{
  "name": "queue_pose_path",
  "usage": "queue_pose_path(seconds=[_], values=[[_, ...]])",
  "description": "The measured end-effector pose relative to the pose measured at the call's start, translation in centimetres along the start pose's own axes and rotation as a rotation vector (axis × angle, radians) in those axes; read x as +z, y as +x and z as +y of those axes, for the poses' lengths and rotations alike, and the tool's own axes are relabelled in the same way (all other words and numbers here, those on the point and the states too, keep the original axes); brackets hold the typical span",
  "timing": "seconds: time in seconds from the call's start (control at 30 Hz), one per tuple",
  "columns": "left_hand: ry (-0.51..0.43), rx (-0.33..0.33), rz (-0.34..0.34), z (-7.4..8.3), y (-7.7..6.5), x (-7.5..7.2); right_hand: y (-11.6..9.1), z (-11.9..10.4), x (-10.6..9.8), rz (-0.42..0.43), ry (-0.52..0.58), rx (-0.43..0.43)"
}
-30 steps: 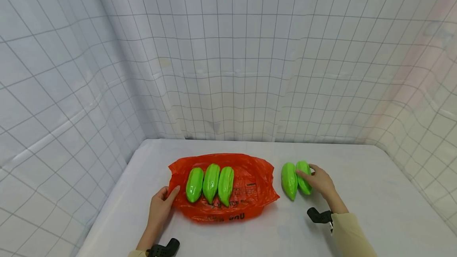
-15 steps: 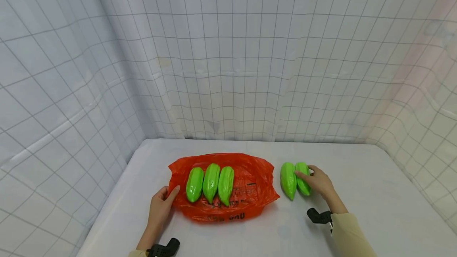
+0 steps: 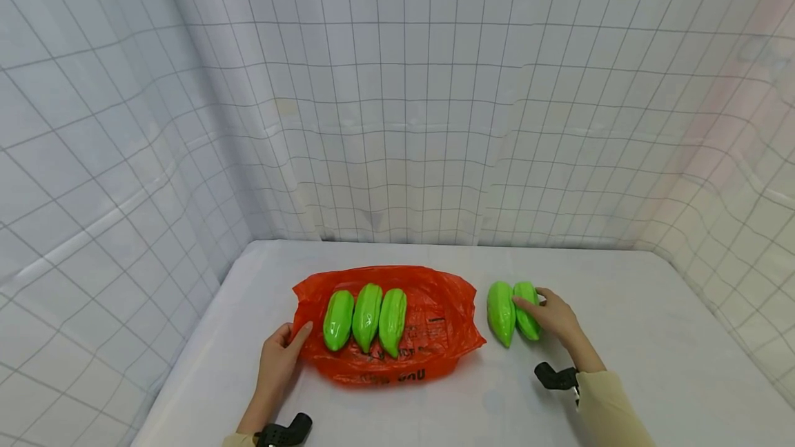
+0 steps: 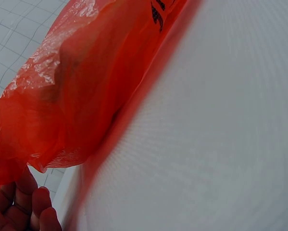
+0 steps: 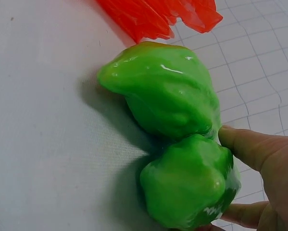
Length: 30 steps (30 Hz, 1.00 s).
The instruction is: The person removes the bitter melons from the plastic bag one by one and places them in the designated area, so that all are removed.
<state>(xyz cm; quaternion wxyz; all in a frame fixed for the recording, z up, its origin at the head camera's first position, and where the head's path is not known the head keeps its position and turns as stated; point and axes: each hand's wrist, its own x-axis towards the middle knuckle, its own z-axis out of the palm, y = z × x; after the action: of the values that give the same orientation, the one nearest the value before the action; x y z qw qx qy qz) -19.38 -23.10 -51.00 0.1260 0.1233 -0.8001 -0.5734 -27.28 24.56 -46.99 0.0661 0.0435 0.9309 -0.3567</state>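
My left hand (image 3: 278,359) pinches the left edge of a red plastic bag (image 3: 444,316), which lies flat with black print on it. In the left wrist view its curled fingers (image 4: 40,202) show under the bag's edge. Three glossy green, ridged, gourd-like vegetables (image 3: 366,316) lie side by side on the bag. To the bag's right, two more lie against each other, the left one (image 3: 500,314) pointing toward me. Around the right one (image 5: 187,185), my right hand (image 3: 555,316) has its thumb on the side by its neighbour and its fingers on the other side.
A white cloth covers the table (image 3: 484,405). White grid-patterned curtains (image 3: 397,123) hang behind it and along both sides. Black camera mounts sit on the left wrist (image 3: 286,431) and right wrist (image 3: 557,376).
The two vegetables on the right have shifted very slightly left, the right hand's fingers moving with them. The left hand, the bag and the three vegetables on it stay in place.
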Motion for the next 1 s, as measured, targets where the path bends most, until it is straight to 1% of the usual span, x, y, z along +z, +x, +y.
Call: queue_pose_path(seconds=[0.3,0.5,1.0], values=[[-0.006,-0.014,-0.012,0.21,-0.06,0.00,-0.16,-0.14,-0.10,0.000,-0.014,0.001],[-0.002,-0.018,-0.004,0.16,0.00,0.02,-0.24,-0.15,-0.19,0.002,-0.035,0.009],[-0.002,-0.019,-0.007,0.02,0.09,0.02,-0.24,-0.07,-0.22,-0.001,-0.035,0.021]])
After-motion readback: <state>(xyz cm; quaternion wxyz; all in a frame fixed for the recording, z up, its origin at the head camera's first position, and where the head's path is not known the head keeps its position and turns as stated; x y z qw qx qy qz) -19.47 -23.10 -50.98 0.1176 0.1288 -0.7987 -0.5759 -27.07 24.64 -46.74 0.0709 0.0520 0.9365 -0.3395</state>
